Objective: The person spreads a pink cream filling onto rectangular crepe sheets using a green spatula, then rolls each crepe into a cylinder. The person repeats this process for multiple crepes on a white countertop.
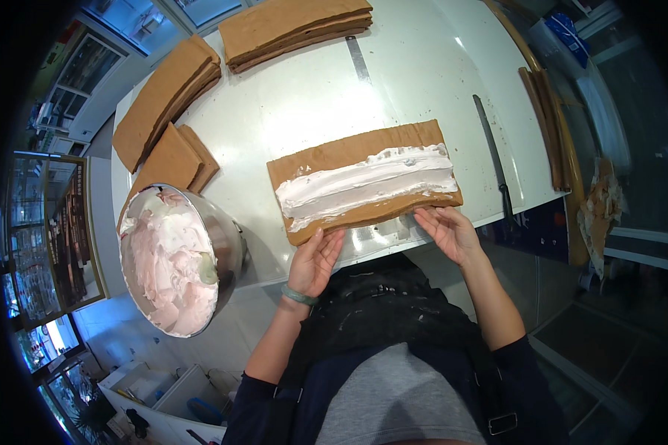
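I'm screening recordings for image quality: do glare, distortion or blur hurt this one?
Head view: bright glare washes out part of the white table, left of its middle; head view: black corners, and straight edges bow toward the rim; head view: the left hand, right hand and brown sheet look fairly sharp, without obvious motion blur; head view: the far right is dim.

Bakery: creamed sponge [367,180], stacked sheets [295,30]

Cream [367,182] hid the middle of the sponge sheet [360,146]. At eleven o'clock a brown stack [297,26] ran beyond view; at nine, I couldn't make out the small shelved goods [30,252].
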A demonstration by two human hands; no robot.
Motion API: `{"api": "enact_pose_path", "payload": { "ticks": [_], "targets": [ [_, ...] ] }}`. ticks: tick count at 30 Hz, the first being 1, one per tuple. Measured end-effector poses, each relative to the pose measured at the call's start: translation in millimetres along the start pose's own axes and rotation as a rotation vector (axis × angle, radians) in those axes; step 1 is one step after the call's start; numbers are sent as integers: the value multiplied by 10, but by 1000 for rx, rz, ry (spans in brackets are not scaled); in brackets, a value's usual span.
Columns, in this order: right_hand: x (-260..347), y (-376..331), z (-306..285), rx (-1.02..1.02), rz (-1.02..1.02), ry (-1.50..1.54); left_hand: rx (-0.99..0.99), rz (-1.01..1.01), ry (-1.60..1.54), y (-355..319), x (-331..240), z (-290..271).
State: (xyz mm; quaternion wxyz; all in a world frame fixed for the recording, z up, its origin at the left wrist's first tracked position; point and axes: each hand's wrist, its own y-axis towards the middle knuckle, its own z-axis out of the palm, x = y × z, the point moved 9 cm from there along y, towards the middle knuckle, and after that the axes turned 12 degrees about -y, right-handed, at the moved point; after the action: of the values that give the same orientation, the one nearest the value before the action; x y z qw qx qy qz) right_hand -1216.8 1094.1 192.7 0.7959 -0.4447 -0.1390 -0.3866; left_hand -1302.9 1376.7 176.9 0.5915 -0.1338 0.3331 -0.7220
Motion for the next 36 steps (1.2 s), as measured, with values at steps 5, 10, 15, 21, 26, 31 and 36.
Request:
{"api": "enact_pose_path", "payload": {
  "ticks": [5, 10, 15, 21, 26, 31, 36],
  "targets": [
    [260, 93, 243, -3, -32, 43, 36, 136, 21, 120, -237, 262],
    [510, 310, 517, -31, -89, 152, 149, 515, 126, 258, -452, 713],
    [666, 460, 687, -68, -159, 147, 236, 1151, 1284, 111, -390, 1371],
    [970, 530, 968, -26, -451, -473, 113, 1170, 2149, 559, -150, 1573],
    [935, 631, 1682, 272, -1012, -1957, 19, 1063, 2236, 677, -232, 1728],
    [866, 1024, 1749, 415, -851, -2200, 34, 882, 2182, 774, -391, 1891],
    [867, 1163, 1789, 494, -697, -2191, 48, 890, 2244, 885, -457, 1957]
  ]
}}
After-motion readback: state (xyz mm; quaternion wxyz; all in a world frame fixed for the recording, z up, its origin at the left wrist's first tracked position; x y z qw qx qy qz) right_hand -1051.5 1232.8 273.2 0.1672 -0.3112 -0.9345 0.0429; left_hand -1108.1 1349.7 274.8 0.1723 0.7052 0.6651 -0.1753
